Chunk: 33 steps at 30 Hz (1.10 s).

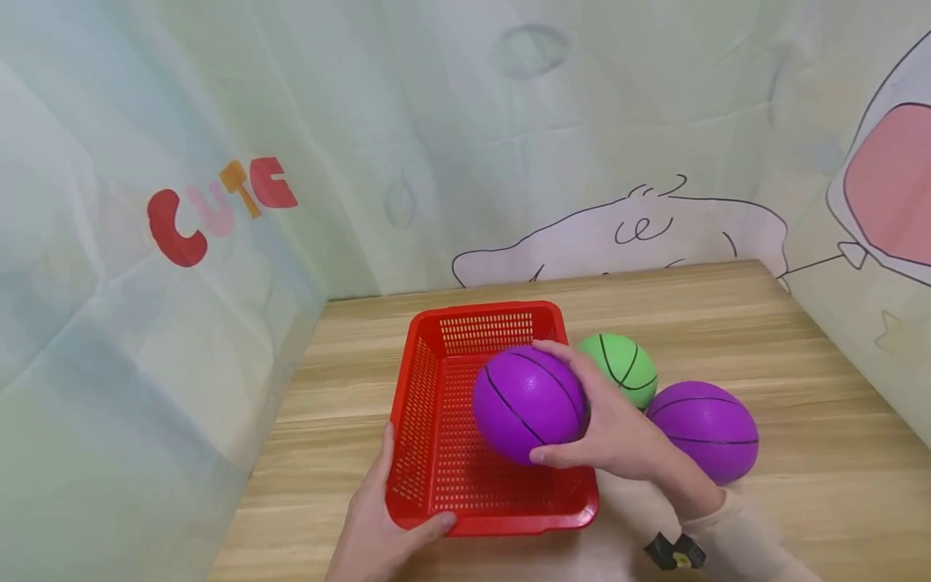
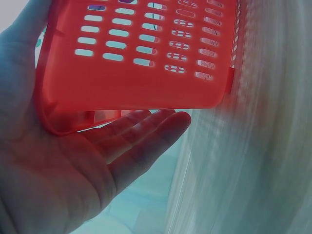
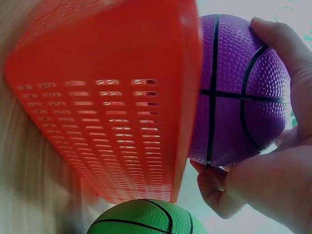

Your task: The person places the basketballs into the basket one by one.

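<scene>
My right hand (image 1: pixel 618 428) grips a purple ball (image 1: pixel 529 404) from its right side, over the right part of a red basket (image 1: pixel 502 524). In the right wrist view the purple ball (image 3: pixel 239 92) is partly behind the basket's wall (image 3: pixel 97 58), with fingers and thumb of the hand (image 3: pixel 278 175) around it. My left hand (image 1: pixel 374 517) is at the basket's near left corner, its thumb on the rim. The left wrist view shows the hand (image 2: pixel 83 170) against the basket (image 2: pixel 131 83), its fingers extended along the outside.
A green ball (image 1: pixel 618 368) sits just right of the basket, and another purple ball (image 1: pixel 705 432) lies beside it, farther right. The wooden table (image 1: pixel 822 453) reaches back to a printed curtain (image 1: pixel 407 162), which also stands along its left and right sides.
</scene>
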Tool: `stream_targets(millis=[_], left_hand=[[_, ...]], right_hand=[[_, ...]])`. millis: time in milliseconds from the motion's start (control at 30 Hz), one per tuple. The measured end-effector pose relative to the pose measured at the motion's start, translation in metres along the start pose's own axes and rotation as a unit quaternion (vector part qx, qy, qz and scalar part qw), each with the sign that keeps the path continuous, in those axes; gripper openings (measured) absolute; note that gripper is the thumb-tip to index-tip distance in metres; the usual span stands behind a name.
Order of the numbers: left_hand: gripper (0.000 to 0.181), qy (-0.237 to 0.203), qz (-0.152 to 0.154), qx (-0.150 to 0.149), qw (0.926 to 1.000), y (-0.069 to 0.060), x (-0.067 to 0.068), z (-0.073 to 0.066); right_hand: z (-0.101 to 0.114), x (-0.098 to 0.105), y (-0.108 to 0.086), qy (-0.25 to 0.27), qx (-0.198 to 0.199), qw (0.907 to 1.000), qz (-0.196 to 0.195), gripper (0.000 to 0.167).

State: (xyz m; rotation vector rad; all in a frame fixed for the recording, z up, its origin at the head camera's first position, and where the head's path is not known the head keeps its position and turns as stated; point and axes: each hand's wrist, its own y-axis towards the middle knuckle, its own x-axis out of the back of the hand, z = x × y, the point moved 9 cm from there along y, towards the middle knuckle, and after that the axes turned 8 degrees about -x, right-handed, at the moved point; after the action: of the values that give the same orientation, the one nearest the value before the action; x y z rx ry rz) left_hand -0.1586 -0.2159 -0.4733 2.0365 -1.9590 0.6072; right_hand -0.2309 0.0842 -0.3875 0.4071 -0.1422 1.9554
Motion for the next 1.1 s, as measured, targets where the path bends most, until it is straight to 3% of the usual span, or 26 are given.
stream_targets(millis=[100, 233, 333, 467, 600, 733, 1100], left_hand=[[0.141, 0.003, 0.001, 0.002, 1.0, 0.0, 0.0, 0.0], [0.143, 0.011, -0.001, -0.001, 0.9999, -0.002, 0.001, 0.0], [0.143, 0.018, 0.0, -0.011, 0.9998, -0.003, 0.002, -0.001], [0.142, 0.031, 0.003, -0.02, 0.9993, -0.003, 0.002, -0.003], [0.144, 0.043, 0.008, -0.025, 0.9987, -0.004, 0.001, -0.004], [0.146, 0.042, 0.009, -0.025, 0.9988, -0.005, 0.001, -0.005], [0.147, 0.035, 0.016, -0.013, 0.9992, 0.0, 0.0, -0.004]], right_hand=[[0.001, -0.006, -0.002, -0.054, 0.023, 0.9983, -0.005, 0.12], [0.001, -0.017, -0.001, -0.146, 0.051, 0.9877, -0.023, 0.123], [0.0, -0.025, -0.001, -0.2, 0.061, 0.9774, -0.028, 0.119], [-0.001, -0.039, -0.003, -0.247, 0.082, 0.9657, -0.003, 0.105], [0.001, -0.046, -0.006, -0.271, 0.106, 0.9564, 0.024, 0.09], [0.006, -0.043, -0.007, -0.282, 0.115, 0.9522, 0.023, 0.082], [0.012, -0.02, -0.01, -0.275, 0.099, 0.9561, -0.003, 0.093]])
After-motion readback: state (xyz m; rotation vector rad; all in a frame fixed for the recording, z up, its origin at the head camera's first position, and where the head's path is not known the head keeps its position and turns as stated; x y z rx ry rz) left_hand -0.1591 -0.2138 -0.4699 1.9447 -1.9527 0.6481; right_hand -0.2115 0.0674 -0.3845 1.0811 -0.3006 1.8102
